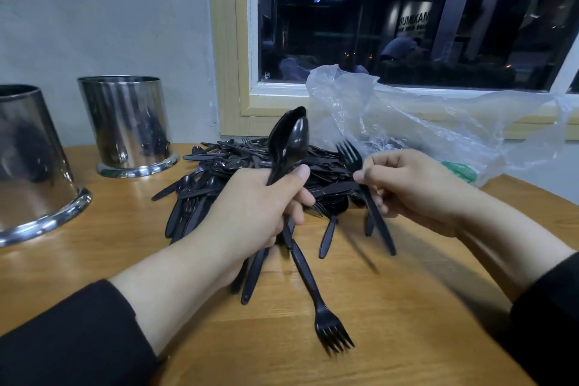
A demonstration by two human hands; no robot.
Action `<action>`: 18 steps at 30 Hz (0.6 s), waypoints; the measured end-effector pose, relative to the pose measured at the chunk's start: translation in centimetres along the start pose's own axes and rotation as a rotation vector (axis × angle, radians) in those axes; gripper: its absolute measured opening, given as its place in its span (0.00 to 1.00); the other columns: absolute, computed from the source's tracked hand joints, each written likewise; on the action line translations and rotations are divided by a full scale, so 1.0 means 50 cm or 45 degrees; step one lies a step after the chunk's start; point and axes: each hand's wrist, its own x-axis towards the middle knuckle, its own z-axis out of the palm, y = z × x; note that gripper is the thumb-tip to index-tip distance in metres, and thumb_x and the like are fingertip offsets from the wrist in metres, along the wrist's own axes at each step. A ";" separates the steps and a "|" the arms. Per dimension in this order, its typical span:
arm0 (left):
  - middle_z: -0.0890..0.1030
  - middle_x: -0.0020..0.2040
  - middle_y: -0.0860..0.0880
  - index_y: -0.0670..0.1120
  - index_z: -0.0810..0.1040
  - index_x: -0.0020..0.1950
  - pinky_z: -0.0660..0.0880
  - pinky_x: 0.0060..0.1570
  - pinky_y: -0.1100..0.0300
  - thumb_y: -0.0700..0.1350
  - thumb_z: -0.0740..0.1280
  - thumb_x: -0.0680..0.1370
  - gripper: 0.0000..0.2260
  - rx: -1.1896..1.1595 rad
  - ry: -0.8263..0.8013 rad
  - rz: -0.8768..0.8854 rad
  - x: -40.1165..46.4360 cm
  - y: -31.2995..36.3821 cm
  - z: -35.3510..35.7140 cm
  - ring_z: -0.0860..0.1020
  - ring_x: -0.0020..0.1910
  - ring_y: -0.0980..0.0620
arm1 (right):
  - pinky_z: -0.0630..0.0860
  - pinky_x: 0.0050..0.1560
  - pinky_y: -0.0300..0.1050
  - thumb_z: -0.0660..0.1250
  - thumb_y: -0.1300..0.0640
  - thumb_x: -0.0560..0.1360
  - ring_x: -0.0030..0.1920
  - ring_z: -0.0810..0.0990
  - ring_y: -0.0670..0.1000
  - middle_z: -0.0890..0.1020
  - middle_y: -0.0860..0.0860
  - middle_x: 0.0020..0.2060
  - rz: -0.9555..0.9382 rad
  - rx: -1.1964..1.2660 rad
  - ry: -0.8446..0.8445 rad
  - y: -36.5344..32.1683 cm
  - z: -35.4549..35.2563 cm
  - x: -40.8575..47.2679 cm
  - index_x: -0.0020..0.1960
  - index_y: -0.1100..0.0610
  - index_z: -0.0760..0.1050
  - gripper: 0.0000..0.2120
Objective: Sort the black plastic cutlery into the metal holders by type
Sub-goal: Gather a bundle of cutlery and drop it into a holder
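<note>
Black sleeves frame the bottom corners, and between them a fork points its tines toward the camera, its handle running up into the left hand. That hand grips a bundle: at least 2 spoons standing bowls-up, plus the downward fork and other handles poking out below the palm. The right hand pinches a second fork near its neck between thumb and fingers, tines up, handle slanting down toward the table.

Behind both hands sits the pile of black plastic cutlery, a tangle of knives, forks and spoons on the wooden table. 2 metal holders stand at the left: the nearer holder at the frame edge, the farther holder just left of the pile. What they contain cannot be seen from this angle.

The step in hand looks like gathering by type, with most of the pile unsorted. The left bundle appears mixed, so the next move likely calls for separating forks from spoons before carrying either across to a holder, keeping the loose handles from slipping out.

A crumpled clear plastic bag lies at the right against the wall, under a window showing darkness and scattered lights outside.
</note>
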 end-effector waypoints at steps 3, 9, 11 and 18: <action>0.86 0.39 0.48 0.46 0.85 0.47 0.63 0.25 0.62 0.56 0.65 0.82 0.17 0.090 -0.035 0.026 -0.004 0.006 0.008 0.66 0.24 0.55 | 0.67 0.29 0.41 0.65 0.63 0.79 0.28 0.72 0.52 0.74 0.56 0.27 -0.141 0.173 -0.007 0.003 0.042 0.002 0.44 0.62 0.73 0.05; 0.76 0.25 0.56 0.45 0.80 0.42 0.63 0.23 0.71 0.43 0.66 0.84 0.10 0.099 -0.148 0.087 -0.012 0.011 0.007 0.69 0.20 0.61 | 0.74 0.32 0.41 0.64 0.63 0.79 0.32 0.78 0.54 0.79 0.57 0.31 -0.291 0.313 -0.105 0.012 0.085 0.004 0.52 0.67 0.74 0.07; 0.80 0.30 0.53 0.43 0.80 0.46 0.65 0.23 0.73 0.40 0.67 0.83 0.07 0.045 -0.149 0.084 -0.010 0.012 0.002 0.72 0.20 0.62 | 0.76 0.34 0.42 0.67 0.58 0.77 0.33 0.78 0.55 0.80 0.57 0.32 -0.290 0.316 -0.106 0.009 0.081 -0.001 0.51 0.67 0.74 0.11; 0.79 0.32 0.52 0.47 0.81 0.50 0.66 0.29 0.62 0.50 0.67 0.83 0.08 0.201 0.101 0.145 0.026 -0.009 -0.028 0.70 0.28 0.54 | 0.75 0.35 0.42 0.73 0.48 0.74 0.31 0.76 0.51 0.78 0.53 0.31 -0.197 -0.549 -0.602 -0.017 0.033 -0.028 0.43 0.59 0.79 0.13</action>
